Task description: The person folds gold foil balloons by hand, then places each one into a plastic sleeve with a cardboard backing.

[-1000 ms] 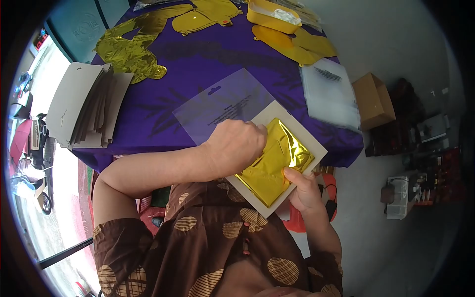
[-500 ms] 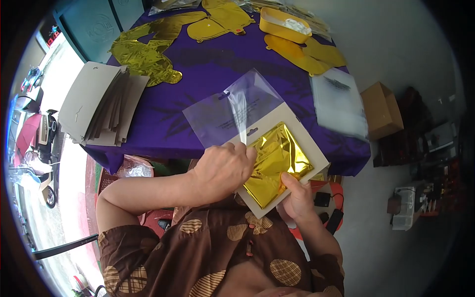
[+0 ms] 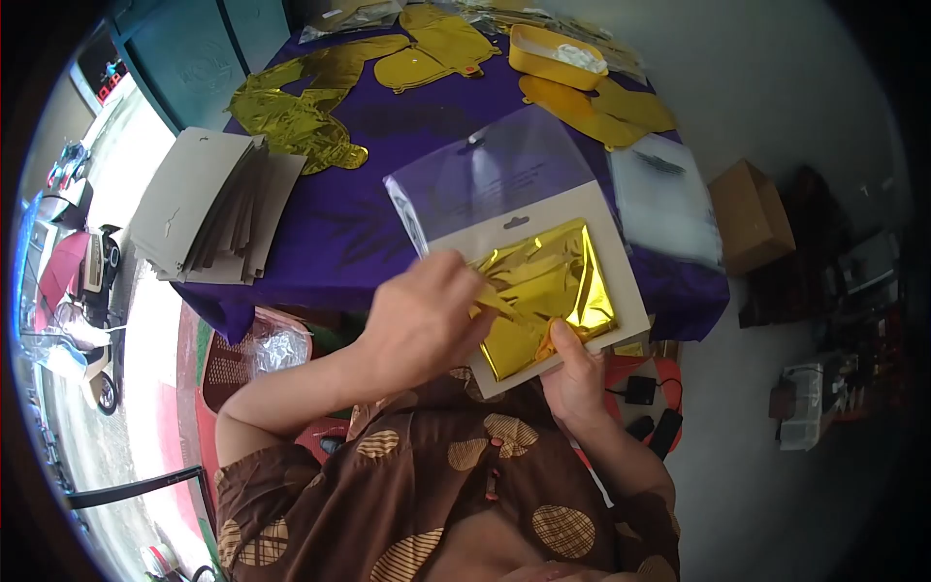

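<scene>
A folded gold foil balloon (image 3: 553,281) lies on a pale backing card (image 3: 621,262) with a hang slot. A clear plastic bag (image 3: 504,160) with printed text extends beyond the card's top. My right hand (image 3: 579,378) grips the lower right edge of this pack, thumb on the foil and fingers behind. An orange bit shows by that thumb. At the pack's left edge is my left hand (image 3: 427,306), fingers curled together and slightly blurred. A gold strip reaches its fingertips, but what they pinch is hidden.
The purple-covered table (image 3: 330,233) bears a stack of grey cards (image 3: 189,199), gold foil balloons (image 3: 436,48), a yellow tray (image 3: 553,60) with white contents and a pile of clear bags (image 3: 664,199). A cardboard box (image 3: 752,218) stands right; a red basket (image 3: 233,364) is below left.
The pack has turned more upright, its clear flap swinging up and right. My left hand has moved left and down from the crease in the bag. My right hand keeps its grip.
</scene>
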Motion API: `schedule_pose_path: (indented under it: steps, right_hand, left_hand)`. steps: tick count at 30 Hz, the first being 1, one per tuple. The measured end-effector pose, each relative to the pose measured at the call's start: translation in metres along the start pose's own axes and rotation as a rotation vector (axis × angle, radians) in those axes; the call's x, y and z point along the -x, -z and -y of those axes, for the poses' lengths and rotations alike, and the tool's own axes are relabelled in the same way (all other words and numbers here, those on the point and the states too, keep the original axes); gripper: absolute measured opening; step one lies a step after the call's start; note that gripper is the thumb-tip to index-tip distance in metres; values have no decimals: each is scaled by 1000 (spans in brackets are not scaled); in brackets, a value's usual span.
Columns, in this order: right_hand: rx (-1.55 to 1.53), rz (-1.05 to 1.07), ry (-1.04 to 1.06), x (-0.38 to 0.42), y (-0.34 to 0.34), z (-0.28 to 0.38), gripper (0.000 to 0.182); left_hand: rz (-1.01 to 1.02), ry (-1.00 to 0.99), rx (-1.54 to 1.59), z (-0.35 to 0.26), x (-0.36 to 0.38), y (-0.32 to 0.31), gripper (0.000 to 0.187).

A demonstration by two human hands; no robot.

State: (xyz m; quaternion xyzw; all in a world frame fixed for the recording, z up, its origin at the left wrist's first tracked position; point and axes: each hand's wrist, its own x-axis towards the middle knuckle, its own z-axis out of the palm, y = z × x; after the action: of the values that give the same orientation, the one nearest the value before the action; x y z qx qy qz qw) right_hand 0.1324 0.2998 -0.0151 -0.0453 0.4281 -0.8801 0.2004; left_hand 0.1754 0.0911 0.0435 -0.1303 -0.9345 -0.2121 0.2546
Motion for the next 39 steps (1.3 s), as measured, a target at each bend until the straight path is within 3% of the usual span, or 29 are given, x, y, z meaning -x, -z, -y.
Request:
schedule_pose_path:
  steps: [3,5,6,9,11,13,14,17,18,19,21,24,27,29,32,39]
  right_hand:
    - [-61,12,7,0,-5,2,30]
    - [-72,20,-8,0,-5,-2,29]
    - [-76,28,-18,-1,-5,-5,29]
    - [-85,68,-60,-1,-7,-14,27]
    - [-47,101,-82,0,-9,-18,25]
    - [20,140,-109,0,-1,-23,24]
    - [-42,214,-126,1,10,-29,38]
    - [-1,299,-114,6,18,-3,39]
    - [132,195,-117,9,25,0,39]
    - [276,179,-121,14,27,8,26]
    - [637,242,-213,26,42,18,21]
    - [1107,565,-236,31,66,35,22]
    - [762,258,-136,18,89,38,28]
    - [511,107,-16,5,46,41,37]
    - [242,176,-85,-19,20,42,46]
    - [307,377,-251,-40,12,22,44]
  left_hand:
    - [-421,270,98,9,6,-1,56]
    - [-586,519,741,22,17,-18,62]
    - [-566,629,1164,16,16,-8,59]
    - [-255,869,1835,26,17,0,47]
    - [-260,864,1797,20,19,-11,26]
    - [-279,885,1774,19,17,-10,25]
    - [-254,876,1775,22,16,-8,25]
    - [-192,872,1754,37,23,0,23]
    - [-174,888,1730,40,28,0,22]
    - [-154,909,1706,42,34,0,21]
    - [-62,964,1708,39,46,1,21]
    - [56,1012,1692,33,58,-2,26]
    - [71,1038,1704,32,64,-5,27]
    - [96,1039,1700,33,65,-5,27]
    - [117,1031,1685,32,61,-5,28]
    - [105,1020,1648,34,67,-1,30]
